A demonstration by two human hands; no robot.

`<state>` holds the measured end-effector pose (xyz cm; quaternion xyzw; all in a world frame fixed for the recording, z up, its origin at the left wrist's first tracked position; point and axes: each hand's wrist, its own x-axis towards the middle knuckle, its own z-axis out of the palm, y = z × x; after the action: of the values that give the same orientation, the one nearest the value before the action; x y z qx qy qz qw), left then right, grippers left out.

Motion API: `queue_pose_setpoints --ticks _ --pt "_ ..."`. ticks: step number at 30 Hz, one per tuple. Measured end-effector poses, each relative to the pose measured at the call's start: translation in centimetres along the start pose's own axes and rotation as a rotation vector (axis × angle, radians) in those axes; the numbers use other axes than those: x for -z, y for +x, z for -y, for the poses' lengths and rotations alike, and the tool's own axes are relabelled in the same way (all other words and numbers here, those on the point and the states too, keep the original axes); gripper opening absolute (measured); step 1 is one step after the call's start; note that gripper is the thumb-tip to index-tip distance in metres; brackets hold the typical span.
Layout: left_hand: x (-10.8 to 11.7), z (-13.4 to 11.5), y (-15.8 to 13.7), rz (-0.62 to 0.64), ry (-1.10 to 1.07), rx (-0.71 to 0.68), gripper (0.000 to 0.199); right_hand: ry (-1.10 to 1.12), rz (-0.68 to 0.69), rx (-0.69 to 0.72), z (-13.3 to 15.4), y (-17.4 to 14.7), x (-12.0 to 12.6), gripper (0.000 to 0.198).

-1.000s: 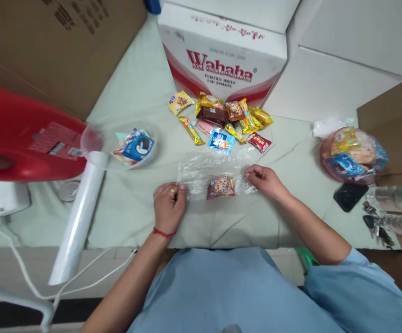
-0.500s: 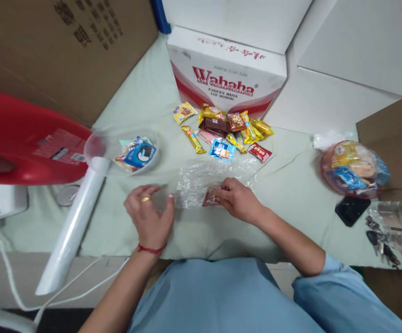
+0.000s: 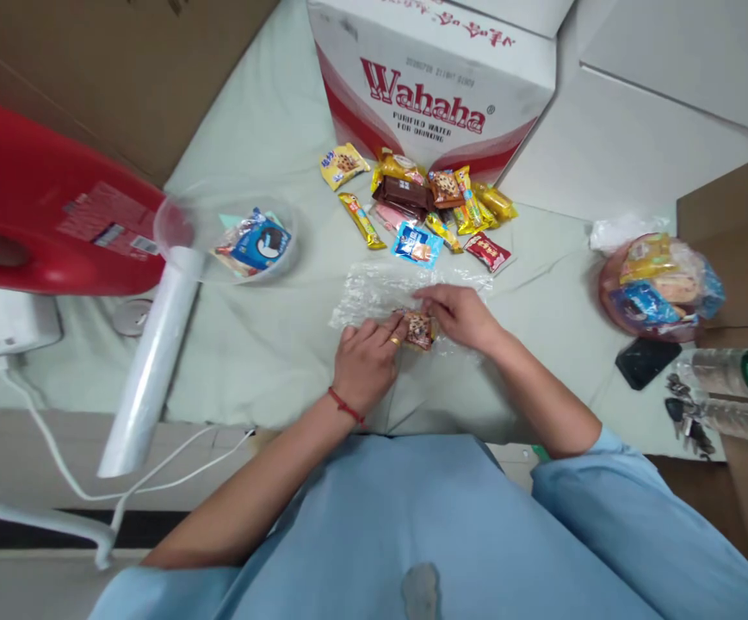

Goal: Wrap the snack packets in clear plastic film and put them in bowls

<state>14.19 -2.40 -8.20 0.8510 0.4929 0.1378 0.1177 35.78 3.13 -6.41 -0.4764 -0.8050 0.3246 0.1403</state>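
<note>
A small brown snack packet with a cookie picture (image 3: pixel 419 331) lies on a crinkled sheet of clear plastic (image 3: pixel 367 293) in front of me. My left hand (image 3: pixel 367 366) is laid out flat, its stretched fingertips touching the packet's left edge. On the other side, my right hand (image 3: pixel 460 314) is closed in a pinch at the plastic just above and right of the packet. Its thumb and curled fingers partly cover what they grip. Beyond the sheet is a loose pile of wrapped snacks (image 3: pixel 405 196), including a blue packet (image 3: pixel 417 244) and a red one (image 3: pixel 488 251).
At left stand a clear plastic bowl (image 3: pixel 219 274) with snacks, a white roll (image 3: pixel 151 370) and a red jug (image 3: pixel 64 207). A pink bowl of snacks (image 3: pixel 612 297), a black object (image 3: pixel 646 362), keys (image 3: pixel 689 422) and bottles lie right. A Wahaba-style water carton (image 3: pixel 435 95) stands behind.
My left hand has moved right, onto the packet's edge. My right hand's fingers have come off the packet to its upper right. The view has tipped downward.
</note>
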Motion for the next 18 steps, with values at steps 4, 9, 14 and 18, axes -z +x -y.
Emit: queue_pose_setpoints --ticks 4,9,14,18 --pt "-0.2 -0.1 -0.2 0.014 0.02 -0.005 0.052 -0.301 -0.175 -0.158 -1.1 2.3 1.6 0.04" --pt "-0.2 -0.3 -0.4 -0.014 0.07 -0.027 0.051 -0.419 -0.048 -0.318 -1.9 5.1 1.5 0.04" --pt "-0.4 -0.2 -0.6 -0.026 0.083 -0.046 0.053 -0.268 -0.07 -0.188 -1.6 4.9 2.6 0.022" --pt "-0.6 -0.1 -0.7 -0.04 0.07 -0.055 0.051 -0.246 -0.055 0.01 1.2 1.7 2.6 0.023"
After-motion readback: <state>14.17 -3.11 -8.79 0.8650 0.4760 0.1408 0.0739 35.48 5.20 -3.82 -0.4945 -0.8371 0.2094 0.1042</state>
